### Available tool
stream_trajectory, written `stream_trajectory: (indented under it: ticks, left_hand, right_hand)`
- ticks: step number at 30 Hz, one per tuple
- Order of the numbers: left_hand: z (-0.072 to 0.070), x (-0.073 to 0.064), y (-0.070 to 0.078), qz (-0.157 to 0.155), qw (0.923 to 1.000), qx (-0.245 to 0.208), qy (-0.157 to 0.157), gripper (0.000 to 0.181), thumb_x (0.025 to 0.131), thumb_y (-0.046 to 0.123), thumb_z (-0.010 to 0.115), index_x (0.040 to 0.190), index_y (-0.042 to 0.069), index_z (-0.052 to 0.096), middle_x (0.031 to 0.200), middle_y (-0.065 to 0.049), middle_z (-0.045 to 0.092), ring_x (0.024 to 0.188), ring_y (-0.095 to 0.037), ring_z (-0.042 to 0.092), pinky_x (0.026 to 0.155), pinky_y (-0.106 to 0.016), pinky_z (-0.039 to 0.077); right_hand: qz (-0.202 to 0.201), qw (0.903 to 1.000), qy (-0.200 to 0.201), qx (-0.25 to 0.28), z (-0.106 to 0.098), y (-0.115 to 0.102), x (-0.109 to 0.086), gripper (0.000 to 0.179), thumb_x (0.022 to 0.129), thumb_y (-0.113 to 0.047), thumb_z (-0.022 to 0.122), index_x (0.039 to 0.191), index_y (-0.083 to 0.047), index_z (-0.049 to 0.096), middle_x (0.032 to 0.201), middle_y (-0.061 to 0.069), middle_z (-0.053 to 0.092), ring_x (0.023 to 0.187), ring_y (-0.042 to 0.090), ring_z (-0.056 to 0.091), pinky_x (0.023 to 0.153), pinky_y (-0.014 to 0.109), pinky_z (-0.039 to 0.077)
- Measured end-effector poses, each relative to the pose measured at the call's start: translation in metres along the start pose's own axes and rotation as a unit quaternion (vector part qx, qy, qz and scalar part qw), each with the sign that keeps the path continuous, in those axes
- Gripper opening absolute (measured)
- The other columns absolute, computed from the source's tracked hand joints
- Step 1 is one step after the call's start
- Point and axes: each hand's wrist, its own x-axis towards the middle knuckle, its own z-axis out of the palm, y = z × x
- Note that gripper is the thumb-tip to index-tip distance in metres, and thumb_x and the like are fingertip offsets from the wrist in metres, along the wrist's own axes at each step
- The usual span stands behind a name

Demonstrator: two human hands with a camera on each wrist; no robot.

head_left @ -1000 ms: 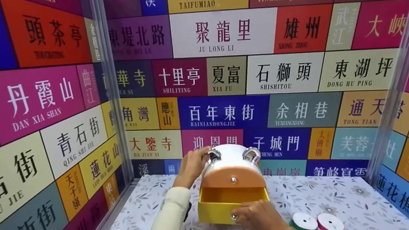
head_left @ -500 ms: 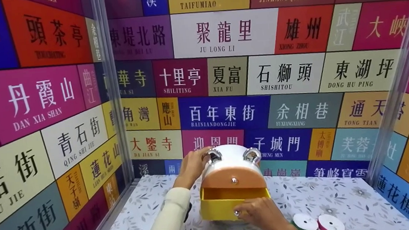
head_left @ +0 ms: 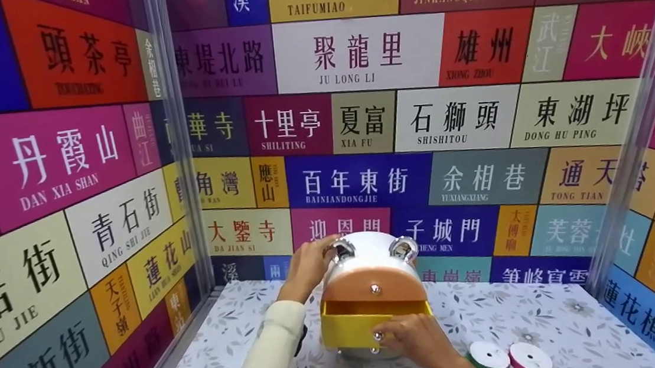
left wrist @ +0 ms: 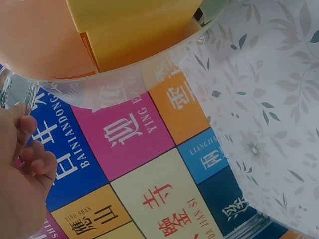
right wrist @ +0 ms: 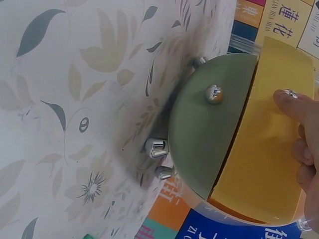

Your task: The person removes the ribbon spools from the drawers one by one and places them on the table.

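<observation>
A small rounded drawer cabinet (head_left: 369, 251) with a white top and two silver ring-shaped ears stands on the table. Its orange upper drawer (head_left: 351, 285) is closed, while the yellow middle drawer (head_left: 340, 330) sticks part-way out, its visible inside bare. Below that, the green bottom drawer (right wrist: 212, 124) is closed, in the right wrist view. My left hand (head_left: 306, 269) holds the cabinet by its left silver ear (head_left: 343, 249). With thumb and fingers my right hand (head_left: 419, 337) pinches the silver knob (head_left: 378, 335) of the yellow drawer.
To the right of my right hand lie two ribbon spools, one green (head_left: 489, 357) and one pink (head_left: 531, 359). The table (head_left: 242, 357) has a leaf-patterned cover. Walls of colourful sign panels (head_left: 360, 53) rise behind and on both sides.
The yellow drawer has slid some way back into the cabinet, my right hand moving with its knob. My left hand has stayed on the ear.
</observation>
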Motion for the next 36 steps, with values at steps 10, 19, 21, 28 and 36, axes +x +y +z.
stream_trajectory:
  ticks: [10, 19, 21, 28, 36]
  left_hand:
    - [-0.002, 0.002, 0.001, 0.0, 1.0, -0.004, -0.008, 0.038, 0.093, 0.028, 0.064, 0.129, 0.04, 0.059, 0.09, -0.004, 0.072, 0.059, -0.014, 0.058, 0.051, -0.028, 0.045]
    - [-0.001, 0.0, -0.001, -0.003, 1.0, 0.001, -0.009, 0.038, 0.093, 0.027, 0.063, 0.128, 0.043, 0.058, 0.1, -0.002, 0.073, 0.065, -0.015, 0.061, 0.055, -0.028, 0.047]
    - [-0.001, 0.0, -0.001, -0.006, 0.9999, -0.003, -0.01, 0.039, 0.094, 0.028, 0.063, 0.129, 0.043, 0.058, 0.1, -0.002, 0.073, 0.064, -0.014, 0.06, 0.055, -0.027, 0.047]
    - [-0.001, -0.001, -0.001, 0.0, 1.0, -0.006, -0.003, 0.038, 0.093, 0.026, 0.064, 0.128, 0.041, 0.06, 0.103, -0.001, 0.072, 0.066, -0.015, 0.061, 0.056, -0.028, 0.047]
    - [0.0, 0.0, -0.002, 0.001, 1.0, 0.004, -0.004, 0.038, 0.093, 0.028, 0.064, 0.128, 0.043, 0.059, 0.098, -0.001, 0.073, 0.068, -0.016, 0.063, 0.055, -0.029, 0.048]
  right_hand:
    - [-0.003, 0.9982, 0.051, -0.031, 0.007, 0.005, 0.002, 0.032, 0.064, -0.023, 0.088, 0.093, -0.031, 0.076, 0.075, -0.016, 0.07, 0.06, -0.001, 0.06, 0.053, 0.02, 0.048]
    - [0.018, 0.9996, 0.02, -0.008, 0.013, 0.01, 0.003, 0.029, 0.069, -0.023, 0.085, 0.096, -0.028, 0.076, 0.078, -0.013, 0.072, 0.06, 0.0, 0.061, 0.055, 0.017, 0.049]
    - [0.018, 0.9996, 0.021, -0.008, 0.013, 0.011, 0.004, 0.028, 0.07, -0.023, 0.085, 0.096, -0.028, 0.076, 0.077, -0.013, 0.072, 0.059, 0.0, 0.061, 0.055, 0.017, 0.049]
    - [0.027, 0.9993, 0.027, 0.0, 0.015, 0.013, 0.004, 0.029, 0.07, -0.022, 0.085, 0.097, -0.028, 0.076, 0.076, -0.013, 0.071, 0.059, -0.001, 0.059, 0.054, 0.018, 0.048]
    - [0.028, 0.999, 0.034, 0.005, 0.019, 0.018, 0.004, 0.031, 0.068, -0.021, 0.086, 0.097, -0.026, 0.077, 0.078, -0.012, 0.072, 0.059, -0.001, 0.06, 0.054, 0.018, 0.049]
